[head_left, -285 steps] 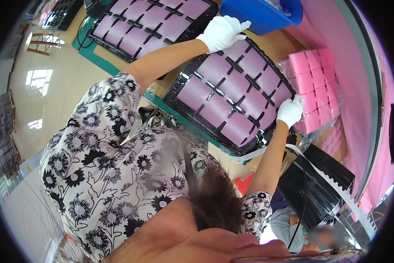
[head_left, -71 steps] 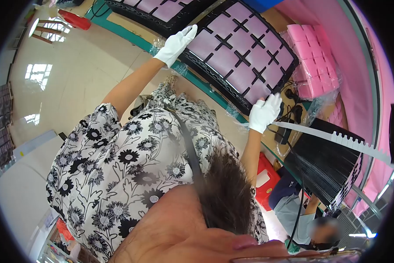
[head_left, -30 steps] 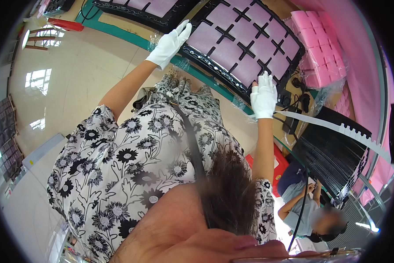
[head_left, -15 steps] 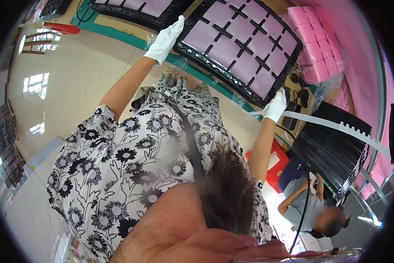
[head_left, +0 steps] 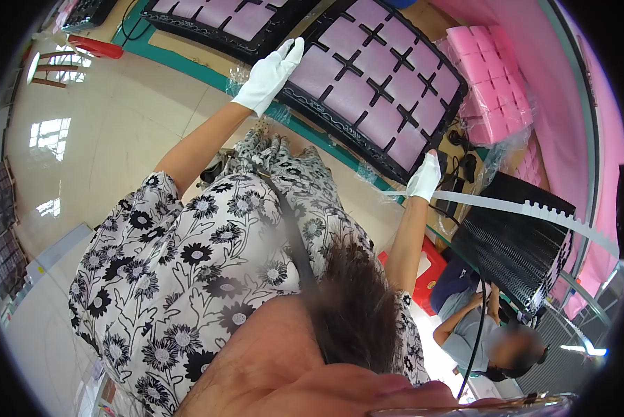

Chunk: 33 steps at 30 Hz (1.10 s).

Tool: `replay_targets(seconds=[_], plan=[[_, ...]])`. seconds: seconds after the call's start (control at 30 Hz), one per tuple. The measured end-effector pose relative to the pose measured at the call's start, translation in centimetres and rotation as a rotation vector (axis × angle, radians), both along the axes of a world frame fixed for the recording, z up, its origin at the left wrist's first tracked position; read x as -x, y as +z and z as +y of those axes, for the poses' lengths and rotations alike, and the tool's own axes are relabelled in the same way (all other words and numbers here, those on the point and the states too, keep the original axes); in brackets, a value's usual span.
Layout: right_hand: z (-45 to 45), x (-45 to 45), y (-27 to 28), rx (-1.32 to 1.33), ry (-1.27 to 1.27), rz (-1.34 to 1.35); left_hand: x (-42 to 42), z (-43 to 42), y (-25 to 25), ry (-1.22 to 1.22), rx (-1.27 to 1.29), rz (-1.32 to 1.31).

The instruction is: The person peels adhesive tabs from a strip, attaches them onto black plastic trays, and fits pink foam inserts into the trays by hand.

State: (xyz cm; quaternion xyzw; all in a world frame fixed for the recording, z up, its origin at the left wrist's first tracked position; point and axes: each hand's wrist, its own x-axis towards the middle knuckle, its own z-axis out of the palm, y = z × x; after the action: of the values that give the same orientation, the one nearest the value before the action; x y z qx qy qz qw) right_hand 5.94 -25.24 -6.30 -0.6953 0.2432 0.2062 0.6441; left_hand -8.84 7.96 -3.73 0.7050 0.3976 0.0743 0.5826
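A black tray (head_left: 389, 95) carries a lilac padded sheet with black cross-shaped slots, and it lies tilted across the top middle of the view. My left hand (head_left: 267, 78), in a white glove, is at the tray's left edge, fingers pressed together against its rim. At the near right corner, my gloved right hand (head_left: 425, 178) grips the rim with the thumb on top; its other fingers are mostly hidden. A second black tray (head_left: 221, 31) with a similar lilac sheet sits beyond my left hand.
Pink slotted foam sheets (head_left: 492, 83) in clear plastic lie right of the tray. Black cables and a box are near my right hand. A white toothed strip (head_left: 506, 205) crosses in front of a black ribbed stack (head_left: 517, 240). A co-worker (head_left: 475, 326) sits at lower right, beside a red stool.
The whole view has shifted slightly. My left hand sits a little further over the tray's left rim, and my right hand stays at the near right corner.
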Motion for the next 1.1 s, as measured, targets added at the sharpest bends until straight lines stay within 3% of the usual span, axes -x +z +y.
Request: replay_targets(seconds=[0.37, 0.47, 0.67, 0.77, 0.93, 1.0, 1.03, 1.1], plan=[[0.9, -0.1, 0.1, 0.054, -0.046, -0.039, -0.4, 0.1, -0.8, 0.024, -0.018, 0.012], [0.1, -1.8, -0.1, 0.065, -0.008, 0.006, -1.2, -0.7, 0.2, -0.062, -0.233, 0.012], [0.9, -2.1, -0.8, 0.108, -0.039, -0.034, -1.8, -1.3, 3.2, -0.069, -0.185, 0.17], [1.0, -2.2, 0.4, 0.081, 0.0, -0.026, -1.2, -0.8, 1.9, -0.201, -0.336, 0.043], [1.0, -1.9, 0.3, 0.088, 0.024, 0.003, -1.4, -0.9, 1.6, -0.249, -0.377, 0.18], [1.2, -1.5, -0.2, 0.074, 0.004, -0.003, -1.2, -0.3, -0.8, -0.772, -1.21, 0.567], [1.3, -1.3, -0.2, 0.112, -0.001, -0.007, -1.1, 0.0, -1.0, -0.77, -1.211, 0.569], [1.4, -1.1, -0.3, 0.15, 0.0, -0.01, -1.2, -0.4, -0.1, -0.467, -0.654, 0.333]])
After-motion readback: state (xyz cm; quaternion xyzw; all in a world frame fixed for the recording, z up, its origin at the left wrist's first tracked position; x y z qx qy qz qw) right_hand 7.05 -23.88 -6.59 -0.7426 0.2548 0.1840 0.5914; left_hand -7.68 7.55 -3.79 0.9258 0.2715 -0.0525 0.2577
